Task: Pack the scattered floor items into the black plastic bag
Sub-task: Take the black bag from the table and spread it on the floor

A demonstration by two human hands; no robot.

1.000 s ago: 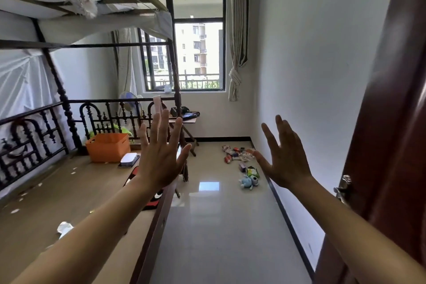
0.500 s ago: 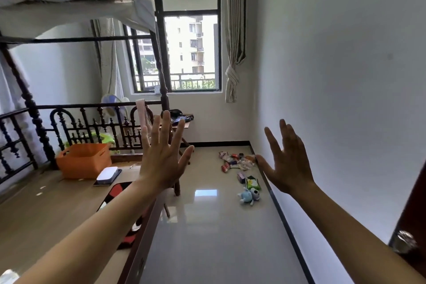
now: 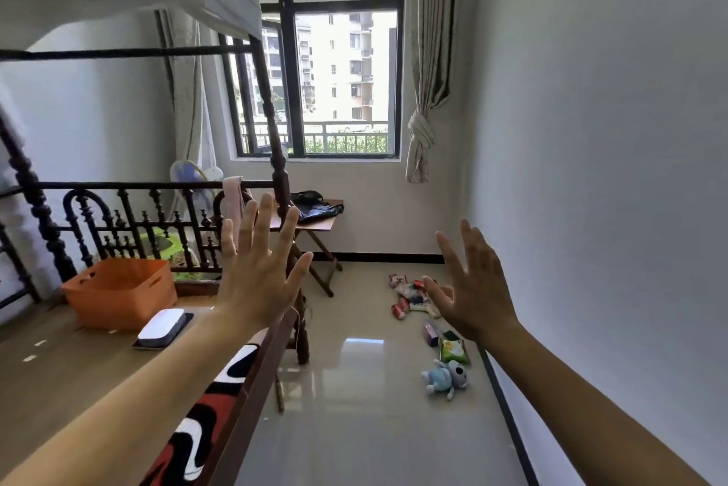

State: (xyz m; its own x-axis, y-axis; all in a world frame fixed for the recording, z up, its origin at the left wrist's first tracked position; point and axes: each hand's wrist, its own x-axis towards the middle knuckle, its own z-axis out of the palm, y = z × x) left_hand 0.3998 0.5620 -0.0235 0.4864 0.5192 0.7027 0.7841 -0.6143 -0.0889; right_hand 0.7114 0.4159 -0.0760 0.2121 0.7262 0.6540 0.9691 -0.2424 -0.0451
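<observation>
Both hands are raised in front of the camera with the fingers straight and spread, and neither holds anything. The left hand is at the middle of the frame, and the right hand is to the right of the middle.

Past the right hand, low and right of the centre, the scattered things lie on the shiny floor close to the wall. There is a blue plush toy, a green packet, a small box, a red can and some wrappers.

The toy looks soft and light, so a grasp anywhere on its body should do. The packet and wrappers are likely thin and slippery and are best pinched at an edge. The can is stiff and may roll, so the fingers should go round its side.

The dark crumpled thing on the folding table, just above the left fingertips, is probably the black plastic bag. It looks limp, so one hand would have to hold its mouth open.
</observation>
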